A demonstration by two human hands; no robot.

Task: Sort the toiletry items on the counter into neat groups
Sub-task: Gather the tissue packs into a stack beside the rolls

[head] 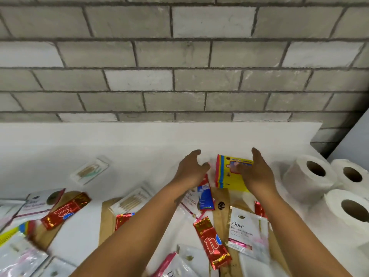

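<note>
Both forearms reach from the near edge of the white worktop [50, 148] toward its back edge. Left hand [192, 166] is open, fingers curled, holding nothing, above bare surface. Right hand [256, 172] is open, palm inward, against the right side of a yellow packet with rainbow-striped border [225, 172]; whether it grips the packet cannot be determined. The packet's print is unreadable.

Below the left hand lies a blue and red sachet [204, 194], text illegible. Nearer, a white sachet [246, 230] reads "Dove" with a dove logo; smaller lines are blurred. Beside it, a red foil sachet [212, 244] shows large white letters, partly "ho". A second red foil sachet [65, 210] lies toward the left edge, next to another white pouch [41, 202].

Two clear packs of cotton swabs [90, 170] [131, 200] lie left of centre. Three toilet paper rolls [311, 172] stand at the right edge.
</note>
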